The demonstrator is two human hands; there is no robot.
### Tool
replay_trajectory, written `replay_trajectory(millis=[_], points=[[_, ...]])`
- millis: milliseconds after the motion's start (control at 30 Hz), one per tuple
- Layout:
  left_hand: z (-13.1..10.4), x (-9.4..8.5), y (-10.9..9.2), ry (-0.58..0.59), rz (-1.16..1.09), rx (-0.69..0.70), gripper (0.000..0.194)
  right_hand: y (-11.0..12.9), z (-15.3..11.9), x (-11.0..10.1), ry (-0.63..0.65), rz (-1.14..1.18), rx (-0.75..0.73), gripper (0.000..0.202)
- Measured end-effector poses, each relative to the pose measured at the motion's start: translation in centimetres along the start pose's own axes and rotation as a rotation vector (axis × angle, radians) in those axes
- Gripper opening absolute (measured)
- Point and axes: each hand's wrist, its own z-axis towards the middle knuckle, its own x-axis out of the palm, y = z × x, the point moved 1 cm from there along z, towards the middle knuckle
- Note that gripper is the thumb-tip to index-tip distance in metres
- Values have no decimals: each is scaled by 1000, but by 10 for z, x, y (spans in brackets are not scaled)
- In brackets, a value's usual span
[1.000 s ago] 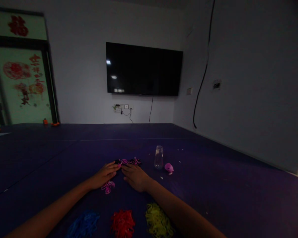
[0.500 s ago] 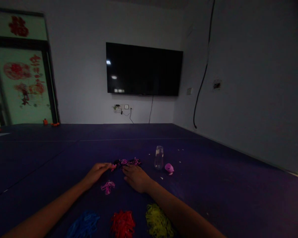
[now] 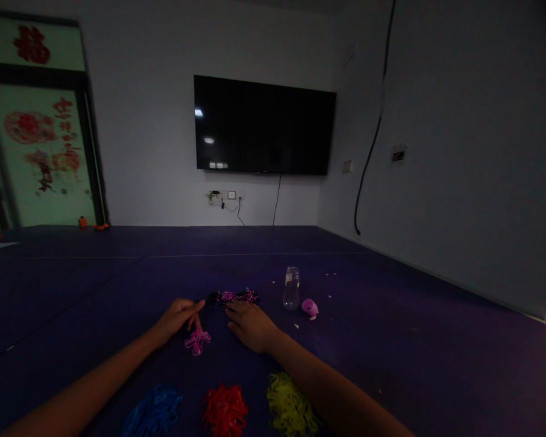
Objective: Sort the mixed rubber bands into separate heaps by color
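Note:
My left hand [image 3: 181, 315] reaches down to a small heap of pink rubber bands [image 3: 198, 342], its fingertips at the heap's upper edge and its thumb spread away to the right. Beyond it lies a mixed pile of black and pink rubber bands [image 3: 239, 295]. My right hand [image 3: 251, 325] lies palm down with its fingers stretched over the near edge of that mixed pile, so part of the pile is hidden. Closest to me are separate heaps of blue bands [image 3: 155, 411], red bands [image 3: 225, 410] and yellow bands [image 3: 290, 403].
A clear bottle [image 3: 292, 290] stands upright right of the mixed pile, beside a pink cup-shaped piece [image 3: 310, 308]. Small white scraps dot the dark purple tabletop [image 3: 404, 346]. Small orange objects [image 3: 82, 222] sit at the far left edge. A television [image 3: 264, 126] hangs on the wall.
My left hand has drawn its fingers back from the mixed pile to the small pink heap, which now holds the pink bands it carried. My right hand has stayed in place.

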Motion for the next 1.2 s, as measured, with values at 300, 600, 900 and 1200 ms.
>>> replay_trajectory(millis=[300,600,900,1200], points=[[-1,0,3,-5,-115,-18,56,1,-1,-2,10,-9,-20,36],[1,1,0,-49,311,337,42,-2,0,3,16,-27,-7,38],[3,7,8,140,517,446,38,-3,2,5,-17,-94,-4,32],[0,7,6,170,508,446,40,0,1,1,-42,-103,-84,37]])
